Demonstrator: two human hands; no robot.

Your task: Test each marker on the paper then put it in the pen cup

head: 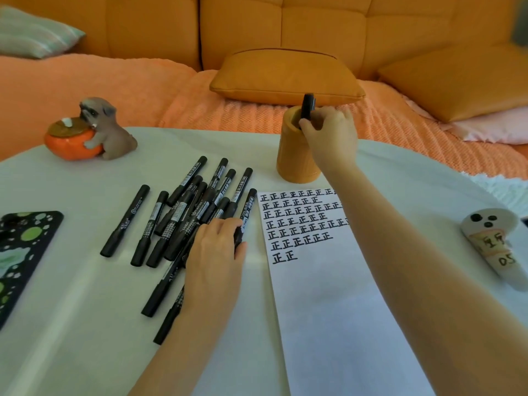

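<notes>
- The right hand point(328, 132) is at the rim of the orange pen cup point(297, 155), fingers closed round a black marker point(308, 105) that stands nearly upright, its lower end inside the cup's mouth and its top sticking out above the knuckles.
- The hand covers the right side of the cup's rim, so what else sits in the cup cannot be seen.
- The left hand point(214, 250) lies palm down on the pile of markers point(185, 212), fingers curled loosely over one marker point(245, 215) at the pile's right edge, just beside the paper — whether it has a real grip on it cannot be told.
- The pile is a loose heap of black capped markers left of the paper, some crossing one another; two lie a little apart on the left, and two more run under the left wrist toward the near edge.
- The paper point(328, 310) lies right of the pile, in front of the cup, with rows of one black character repeated across its upper part; the right forearm crosses its upper right corner and hides the row ends.
- The white table point(85, 310) also carries a dog figurine point(105, 130) hugging an orange pot at far left, a black patterned phone case point(23, 247) at the left edge, and a white ghost-like figure point(494, 247) at right.
- Behind the table is an orange sofa point(285, 24) with cushions.
</notes>
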